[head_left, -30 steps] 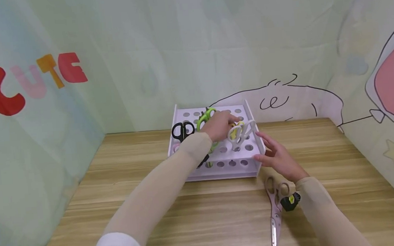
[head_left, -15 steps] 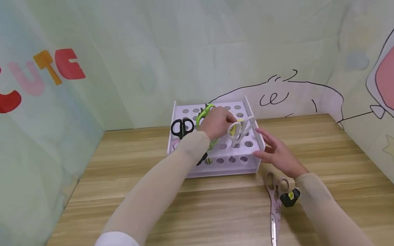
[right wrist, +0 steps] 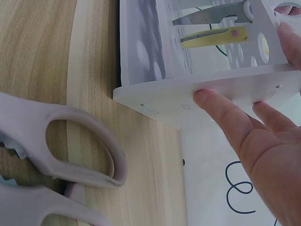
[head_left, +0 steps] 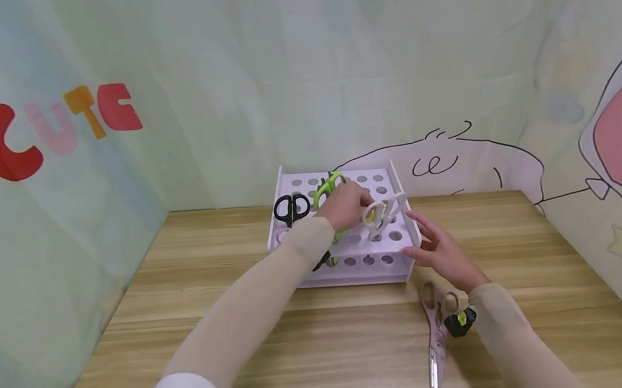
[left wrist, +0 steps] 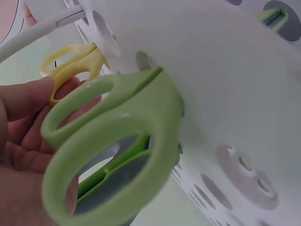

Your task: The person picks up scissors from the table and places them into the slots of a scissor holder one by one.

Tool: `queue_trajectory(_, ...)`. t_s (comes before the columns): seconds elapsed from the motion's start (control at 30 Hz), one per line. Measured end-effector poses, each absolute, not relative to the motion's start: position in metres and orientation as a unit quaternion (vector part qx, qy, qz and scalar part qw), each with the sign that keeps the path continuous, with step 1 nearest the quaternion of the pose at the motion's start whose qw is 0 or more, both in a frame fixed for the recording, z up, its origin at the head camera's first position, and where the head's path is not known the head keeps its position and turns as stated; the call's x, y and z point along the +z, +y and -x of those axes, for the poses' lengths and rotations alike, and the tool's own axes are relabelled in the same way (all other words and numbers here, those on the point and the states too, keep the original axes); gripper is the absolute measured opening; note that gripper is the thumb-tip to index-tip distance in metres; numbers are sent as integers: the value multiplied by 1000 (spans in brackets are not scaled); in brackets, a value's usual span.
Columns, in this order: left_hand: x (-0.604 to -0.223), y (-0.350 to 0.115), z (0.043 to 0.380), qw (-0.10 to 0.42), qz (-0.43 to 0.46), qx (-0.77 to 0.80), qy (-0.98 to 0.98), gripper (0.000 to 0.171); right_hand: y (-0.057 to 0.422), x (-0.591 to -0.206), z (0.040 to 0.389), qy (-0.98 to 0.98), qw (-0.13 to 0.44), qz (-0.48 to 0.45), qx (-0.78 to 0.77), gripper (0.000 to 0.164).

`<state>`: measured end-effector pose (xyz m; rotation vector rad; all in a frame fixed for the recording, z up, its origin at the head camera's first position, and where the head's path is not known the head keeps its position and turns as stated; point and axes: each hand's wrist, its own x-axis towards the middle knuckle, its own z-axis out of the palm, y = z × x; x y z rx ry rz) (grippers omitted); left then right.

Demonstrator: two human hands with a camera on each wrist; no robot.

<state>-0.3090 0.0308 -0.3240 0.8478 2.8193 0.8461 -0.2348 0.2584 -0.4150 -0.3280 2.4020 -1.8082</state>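
My left hand (head_left: 344,206) pinches the handle of the yellow scissors (left wrist: 82,66), whose blades pass down through a hole of the white rack (head_left: 345,281). Light green scissors (left wrist: 160,108) stand in the rack close to that hand, partly covering it in the left wrist view. White-handled scissors (head_left: 384,220) stand just right of the left hand. My right hand (head_left: 444,255) touches the rack's right side panel with extended fingertips; the right wrist view shows fingers (right wrist: 214,106) pressed against it. In that view, the yellow blades (right wrist: 214,36) hang between the rack's tiers.
Black-handled scissors (head_left: 291,215) stand at the rack's left. Large pinkish scissors (head_left: 436,345) lie on the wooden table (head_left: 323,351) in front of the right hand, with a small black block (head_left: 460,322) by the right wrist. A printed cloth backdrop (head_left: 303,97) rises behind the table.
The yellow handle has sunk lower toward the rack's top, with my left hand moving down slightly along with it. My right hand keeps its place at the rack's side.
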Motion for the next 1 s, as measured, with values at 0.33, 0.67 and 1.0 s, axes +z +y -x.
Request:
queue_trajectory(0.33,-322,27,306,46,-277,291,915,30,257,-415,235,794,61,105,-595,81)
queue_trajectory(0.67,-310,16,297,47,-274,380,882,47,257,-417,233,793,61,111,-596,82)
queue_trajectory(1.0,-288,-10,276,29,-299,492,817,61,256,-414,231,796,64,102,-594,84)
